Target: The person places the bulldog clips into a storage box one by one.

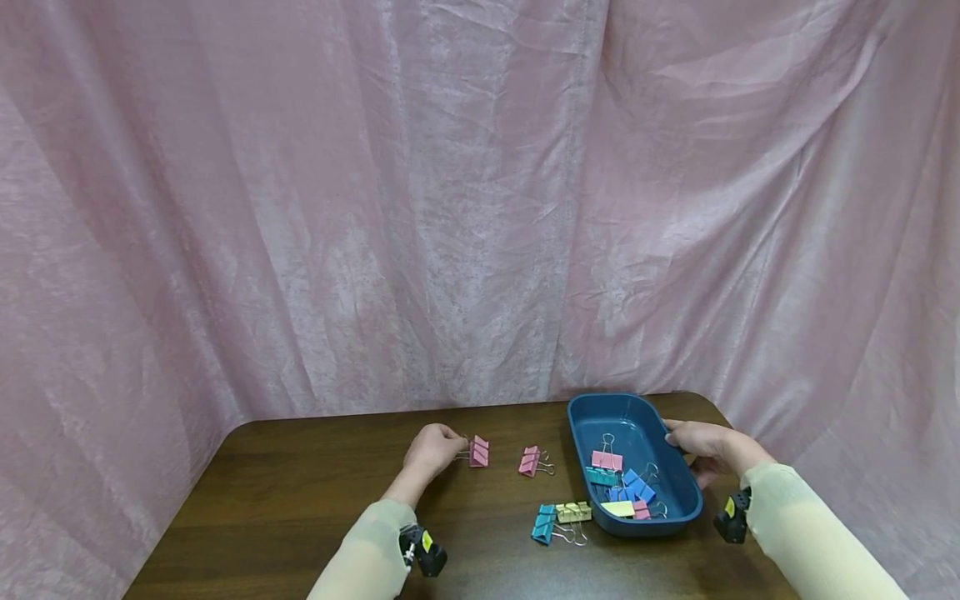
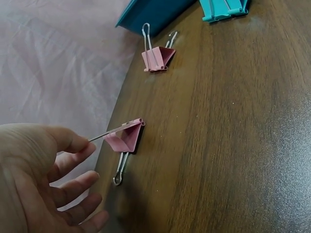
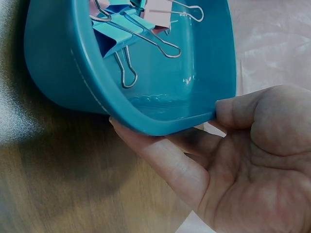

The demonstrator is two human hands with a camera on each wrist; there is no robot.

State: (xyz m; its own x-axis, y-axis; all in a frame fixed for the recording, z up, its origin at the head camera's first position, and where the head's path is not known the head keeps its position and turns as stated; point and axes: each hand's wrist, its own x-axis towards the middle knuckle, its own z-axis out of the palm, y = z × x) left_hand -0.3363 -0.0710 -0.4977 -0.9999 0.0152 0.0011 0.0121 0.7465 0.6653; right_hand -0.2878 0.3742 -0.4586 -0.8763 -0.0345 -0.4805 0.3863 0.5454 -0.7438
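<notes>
My left hand point(image 1: 432, 451) pinches one wire handle of a pink binder clip point(image 1: 478, 452) between thumb and forefinger, at the table's far side. In the left wrist view that clip point(image 2: 127, 138) is tilted, its other handle pointing down, while the remaining fingers are spread beneath. With its thumb at the rim and fingers against the outer wall, my right hand point(image 1: 714, 448) holds the blue plastic bin point(image 1: 618, 412). Inside the bin lie several binder clips, among them a pink one point(image 1: 607, 460), a teal one point(image 1: 601, 476) and blue ones point(image 1: 637, 486).
A second pink binder clip point(image 1: 529, 461) lies between my left hand and the bin. Nearer the front, a teal clip point(image 1: 543, 524) and a yellow clip point(image 1: 573, 512) lie close to the bin. Behind the brown wooden table point(image 1: 315, 475) hangs a pink curtain point(image 1: 450, 208).
</notes>
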